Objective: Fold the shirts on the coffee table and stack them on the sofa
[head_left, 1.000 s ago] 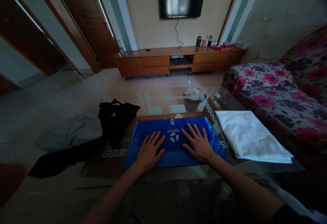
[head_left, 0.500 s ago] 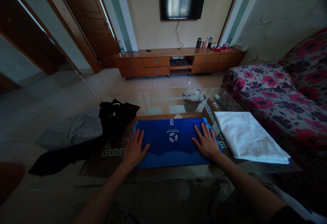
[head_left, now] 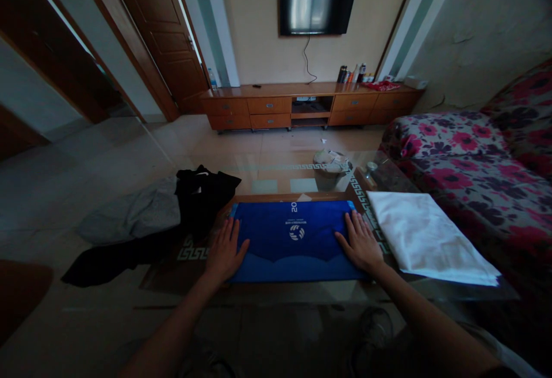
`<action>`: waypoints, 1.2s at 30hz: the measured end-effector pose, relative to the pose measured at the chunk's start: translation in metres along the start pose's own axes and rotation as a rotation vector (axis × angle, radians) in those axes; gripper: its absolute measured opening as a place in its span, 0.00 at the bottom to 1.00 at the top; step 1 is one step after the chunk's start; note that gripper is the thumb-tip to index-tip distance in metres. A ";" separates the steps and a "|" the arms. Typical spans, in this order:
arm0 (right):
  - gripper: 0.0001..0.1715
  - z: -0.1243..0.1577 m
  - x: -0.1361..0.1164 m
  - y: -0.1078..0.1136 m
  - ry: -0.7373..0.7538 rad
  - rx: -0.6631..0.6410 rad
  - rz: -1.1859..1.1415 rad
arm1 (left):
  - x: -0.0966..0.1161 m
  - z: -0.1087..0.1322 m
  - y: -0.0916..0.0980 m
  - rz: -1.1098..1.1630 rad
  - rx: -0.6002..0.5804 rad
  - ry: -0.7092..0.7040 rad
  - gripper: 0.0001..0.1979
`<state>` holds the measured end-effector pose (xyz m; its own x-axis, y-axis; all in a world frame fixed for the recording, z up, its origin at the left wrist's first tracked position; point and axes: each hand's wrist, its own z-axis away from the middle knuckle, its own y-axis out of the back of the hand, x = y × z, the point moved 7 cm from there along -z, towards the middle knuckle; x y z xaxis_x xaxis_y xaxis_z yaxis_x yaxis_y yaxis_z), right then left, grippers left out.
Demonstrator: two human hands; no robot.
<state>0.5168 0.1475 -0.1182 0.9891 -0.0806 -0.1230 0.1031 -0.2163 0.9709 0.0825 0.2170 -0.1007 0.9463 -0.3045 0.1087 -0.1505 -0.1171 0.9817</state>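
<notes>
A blue garment (head_left: 288,263), folded into a flat rectangle with a white round logo, lies on the glass coffee table (head_left: 319,294). My left hand (head_left: 225,250) rests at its left edge, fingers extended and palm down. On its right edge lies my right hand (head_left: 361,244), also flat with the thumb spread inward. Neither hand grips the cloth. To the right is a folded white cloth (head_left: 431,237). A black and grey garment (head_left: 207,199) lies loosely bunched on the left.
A floral sofa (head_left: 457,136) stands at the right. Beyond the table is a waste bin (head_left: 330,174), seen partly through the glass. A wooden TV cabinet (head_left: 269,106) with bottles and cans runs along the wall under a television (head_left: 319,1).
My right hand has slid outward to the garment's right edge. My left hand has shifted slightly towards the left edge. The view has swung a little to the left.
</notes>
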 end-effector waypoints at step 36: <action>0.26 -0.043 -0.172 0.019 -0.258 -0.507 -1.602 | 0.111 -0.060 0.094 0.507 -0.051 0.086 0.04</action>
<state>0.3529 0.1987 -0.0697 -0.1683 -0.2620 -0.9503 0.9783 0.0736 -0.1935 0.1905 0.2290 0.0132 0.7783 -0.2320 0.5834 -0.5843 0.0724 0.8083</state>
